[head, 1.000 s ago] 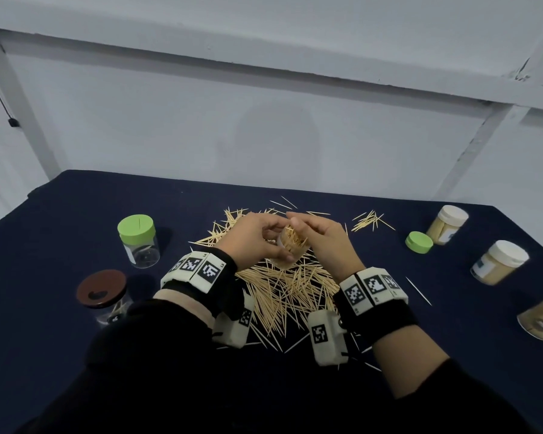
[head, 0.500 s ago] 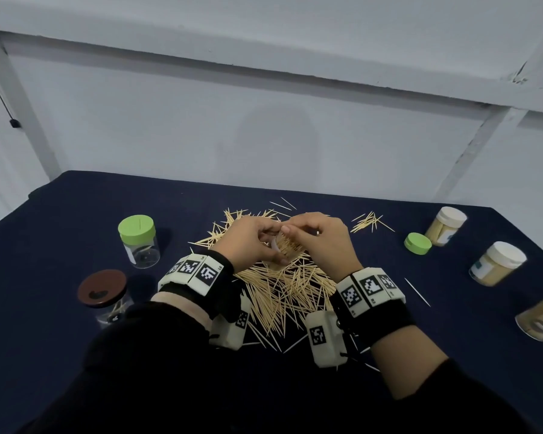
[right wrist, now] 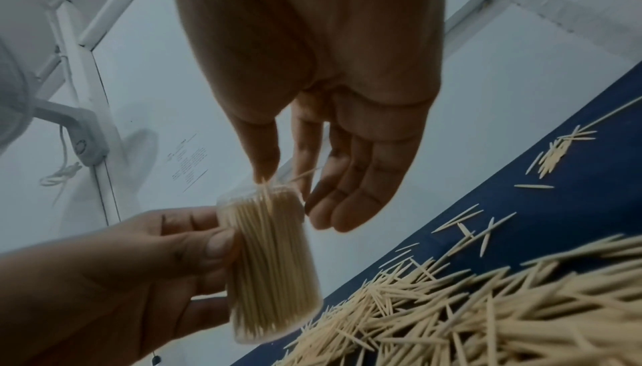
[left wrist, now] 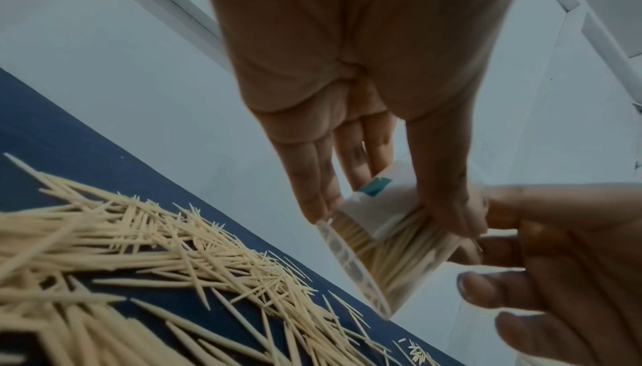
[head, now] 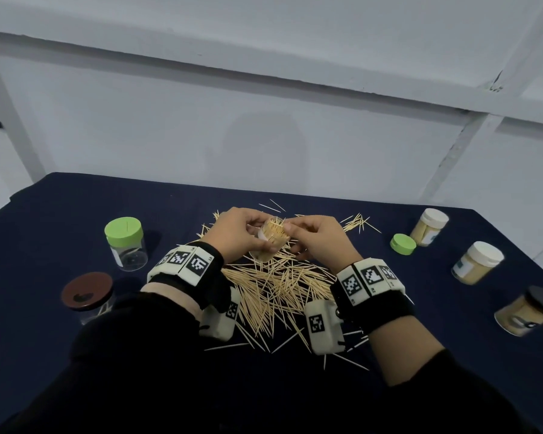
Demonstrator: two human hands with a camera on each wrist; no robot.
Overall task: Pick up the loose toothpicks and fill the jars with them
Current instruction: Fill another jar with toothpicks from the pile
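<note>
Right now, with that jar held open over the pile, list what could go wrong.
1. The jar looks packed to its open mouth, and the left hand holds it tilted above the table; toothpicks could slide out.
2. The right hand has its fingers at the mouth, where tips stick up past the rim; pushing might snap or scatter them.
3. The green lid lies apart, so the jar cannot be capped quickly.

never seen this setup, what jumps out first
A big heap of loose toothpicks sprawls mid-table. Above it the left hand grips a clear jar packed with toothpicks, the right hand at its mouth. Capped jars stand on both sides.
</note>
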